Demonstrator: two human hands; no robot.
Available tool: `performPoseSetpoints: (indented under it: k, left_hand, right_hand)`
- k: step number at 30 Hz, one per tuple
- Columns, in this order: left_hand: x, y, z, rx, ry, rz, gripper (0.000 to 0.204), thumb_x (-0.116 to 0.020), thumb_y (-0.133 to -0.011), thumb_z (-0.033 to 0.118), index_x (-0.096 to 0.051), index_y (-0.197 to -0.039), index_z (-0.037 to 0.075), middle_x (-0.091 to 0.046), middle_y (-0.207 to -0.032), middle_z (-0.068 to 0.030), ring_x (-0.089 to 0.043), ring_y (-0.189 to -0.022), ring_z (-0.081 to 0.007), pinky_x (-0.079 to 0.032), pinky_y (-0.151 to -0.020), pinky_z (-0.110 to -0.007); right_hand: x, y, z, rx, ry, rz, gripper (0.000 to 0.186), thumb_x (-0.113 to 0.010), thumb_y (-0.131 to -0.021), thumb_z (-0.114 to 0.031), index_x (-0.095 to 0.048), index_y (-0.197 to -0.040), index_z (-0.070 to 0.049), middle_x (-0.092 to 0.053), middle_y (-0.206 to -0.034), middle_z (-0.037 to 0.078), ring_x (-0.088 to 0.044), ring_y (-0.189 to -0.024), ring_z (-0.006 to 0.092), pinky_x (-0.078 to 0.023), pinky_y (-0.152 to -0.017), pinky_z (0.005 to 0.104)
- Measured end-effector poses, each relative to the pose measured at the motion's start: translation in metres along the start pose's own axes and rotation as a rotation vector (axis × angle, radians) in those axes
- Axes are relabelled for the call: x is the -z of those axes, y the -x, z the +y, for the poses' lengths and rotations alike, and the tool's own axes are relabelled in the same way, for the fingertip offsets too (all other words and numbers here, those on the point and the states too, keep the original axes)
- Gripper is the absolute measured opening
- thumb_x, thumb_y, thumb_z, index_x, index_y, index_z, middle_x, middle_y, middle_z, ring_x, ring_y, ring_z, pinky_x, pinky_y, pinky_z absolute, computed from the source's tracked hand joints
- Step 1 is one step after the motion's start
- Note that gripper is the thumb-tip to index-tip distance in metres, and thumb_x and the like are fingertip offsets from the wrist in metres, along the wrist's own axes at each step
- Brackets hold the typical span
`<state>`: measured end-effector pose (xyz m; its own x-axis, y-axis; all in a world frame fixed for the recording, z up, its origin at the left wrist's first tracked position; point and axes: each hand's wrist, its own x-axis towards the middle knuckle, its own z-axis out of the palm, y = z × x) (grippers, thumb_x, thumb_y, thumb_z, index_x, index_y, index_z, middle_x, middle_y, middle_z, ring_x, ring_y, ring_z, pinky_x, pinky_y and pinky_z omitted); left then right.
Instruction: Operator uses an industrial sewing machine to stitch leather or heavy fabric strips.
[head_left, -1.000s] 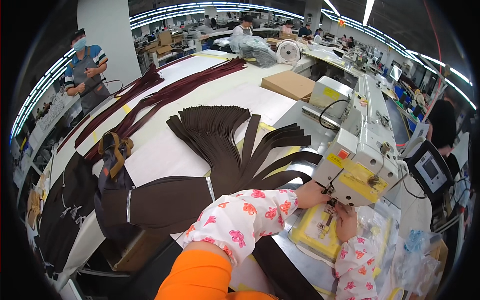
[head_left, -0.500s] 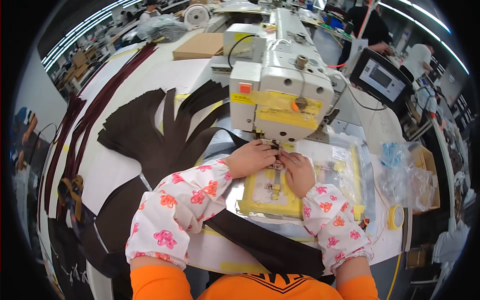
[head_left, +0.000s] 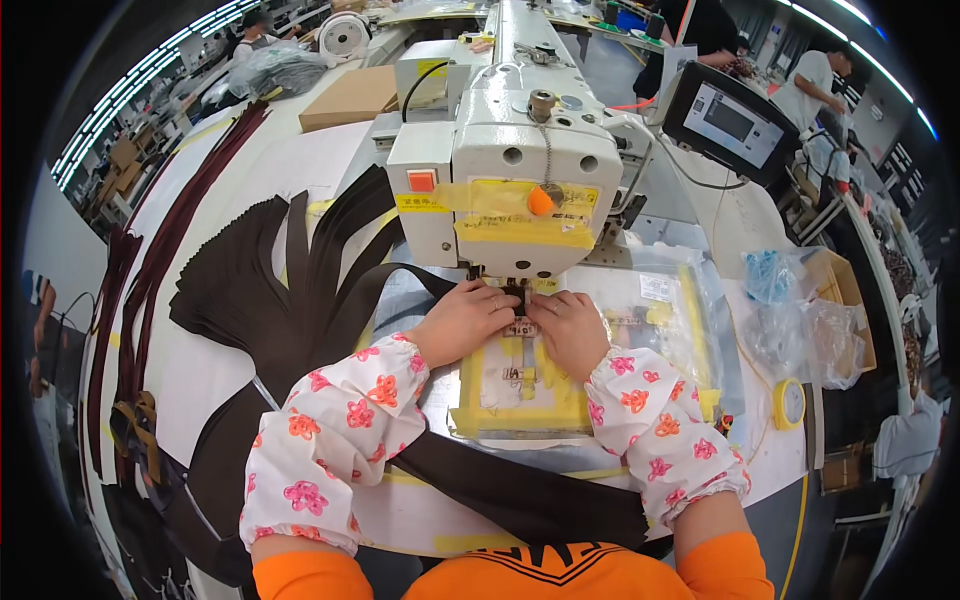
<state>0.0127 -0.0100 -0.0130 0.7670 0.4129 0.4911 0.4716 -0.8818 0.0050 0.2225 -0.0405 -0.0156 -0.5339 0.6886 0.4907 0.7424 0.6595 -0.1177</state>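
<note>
Both hands, left (head_left: 462, 318) and right (head_left: 568, 328), press fingertips flat on the small piece (head_left: 520, 325) under the sewing machine (head_left: 520, 190), grip closed on nothing, steadying it against the yellow guide (head_left: 520, 400).

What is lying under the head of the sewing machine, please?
Under the sewing machine both hands, left and right, press a small dark piece onto a yellow-taped plate. The needle is hidden by the machine and the fingers.

**Where everything sits at my bench**

The sewing machine (head_left: 520, 170) stands straight ahead of me, its control screen (head_left: 727, 117) behind and to the right. Fabric strips (head_left: 270, 290) fan out on the table (head_left: 215, 370) to my left; plastic bags (head_left: 810, 335) and a tape roll (head_left: 788, 403) lie right.
</note>
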Motion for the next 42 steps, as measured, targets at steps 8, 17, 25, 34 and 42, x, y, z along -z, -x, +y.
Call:
performPoseSetpoints:
  k: [8,17,25,34,42]
  left_hand:
    - [-0.001,0.003,-0.002,0.153,-0.012,0.015,0.017,-0.061,-0.077,0.018,-0.062,-0.093,0.013,-0.063,-0.101,0.0003,-0.059,-0.092,-0.0151,-0.041,-0.073,-0.035]
    - [-0.001,0.000,-0.008,0.143,0.028,0.127,0.016,-0.060,-0.074,0.012,-0.064,-0.089,0.013,-0.064,-0.095,-0.0022,-0.060,-0.087,-0.0227,-0.047,-0.073,-0.037]
    - [0.012,-0.005,-0.007,0.435,-0.313,-0.194,0.020,-0.054,-0.073,0.014,-0.067,-0.088,0.012,-0.065,-0.088,-0.0098,-0.060,-0.085,-0.0285,-0.042,-0.080,-0.040]
    - [0.065,0.022,-0.076,0.664,0.127,-0.384,0.022,-0.067,-0.069,0.027,-0.065,-0.076,0.006,-0.064,-0.071,-0.0120,-0.062,-0.070,-0.0326,-0.048,-0.063,-0.043]
    - [0.045,0.061,-0.143,0.984,-0.431,0.048,0.016,-0.063,-0.077,0.020,-0.059,-0.084,0.006,-0.063,-0.075,-0.0160,-0.061,-0.072,-0.0346,-0.048,-0.061,-0.045]
  right_hand:
    - [-0.005,-0.004,0.010,-0.031,0.002,0.023,0.026,-0.054,-0.074,-0.007,-0.065,-0.098,-0.010,-0.063,-0.107,0.001,-0.055,-0.096,0.0178,-0.040,-0.082,0.0337]
    - [-0.005,-0.006,0.012,-0.094,-0.010,-0.020,0.033,-0.053,-0.074,-0.005,-0.063,-0.105,-0.011,-0.062,-0.109,0.002,-0.053,-0.101,0.0195,-0.039,-0.085,0.0363]
    - [-0.016,0.000,0.015,-0.157,-0.104,0.078,0.037,-0.049,-0.073,-0.002,-0.062,-0.106,-0.010,-0.062,-0.109,0.004,-0.053,-0.105,0.0240,-0.040,-0.088,0.0391]
    - [-0.002,0.015,0.001,-0.198,-0.125,0.005,0.023,-0.053,-0.075,-0.008,-0.064,-0.095,-0.008,-0.062,-0.109,0.003,-0.054,-0.101,0.0213,-0.041,-0.085,0.0374]
    - [-0.016,0.023,0.003,-0.218,-0.233,0.116,0.021,-0.053,-0.075,-0.007,-0.064,-0.093,-0.008,-0.061,-0.106,0.002,-0.051,-0.102,0.0209,-0.039,-0.086,0.0357]
